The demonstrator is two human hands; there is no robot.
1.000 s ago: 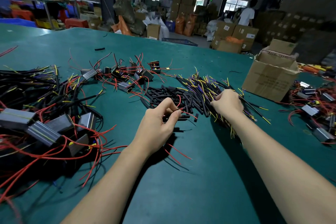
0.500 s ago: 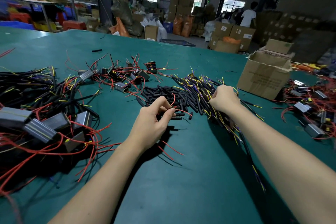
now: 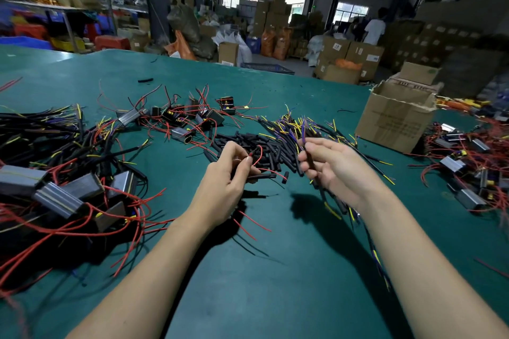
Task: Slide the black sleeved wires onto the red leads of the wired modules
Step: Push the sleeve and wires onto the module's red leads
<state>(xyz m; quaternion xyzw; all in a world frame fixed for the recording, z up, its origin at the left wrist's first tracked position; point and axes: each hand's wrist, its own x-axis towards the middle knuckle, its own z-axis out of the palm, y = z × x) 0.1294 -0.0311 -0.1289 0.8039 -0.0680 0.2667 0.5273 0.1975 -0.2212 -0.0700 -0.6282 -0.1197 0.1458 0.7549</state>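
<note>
My left hand [image 3: 228, 181] pinches a thin red lead [image 3: 257, 157] whose tip curls up above the fingers; more red leads trail out below the palm, and whatever module they belong to is hidden by the hand. My right hand [image 3: 330, 168] grips a black sleeved wire [image 3: 314, 170] with purple and yellow ends, lifted off the pile and held upright a little to the right of the red lead. Behind both hands lie a heap of short black sleeves [image 3: 259, 146] and a pile of black sleeved wires [image 3: 297, 126].
Grey modules with red leads [image 3: 60, 195] crowd the green table [image 3: 261, 283] at left. More wired modules [image 3: 190, 118] lie at centre back and others [image 3: 465, 170] at right. An open cardboard box [image 3: 396, 118] stands right of the piles.
My right hand has pulled a black sleeved wire out of the pile and lifted it toward me. My left hand has raised the red lead off the table.
</note>
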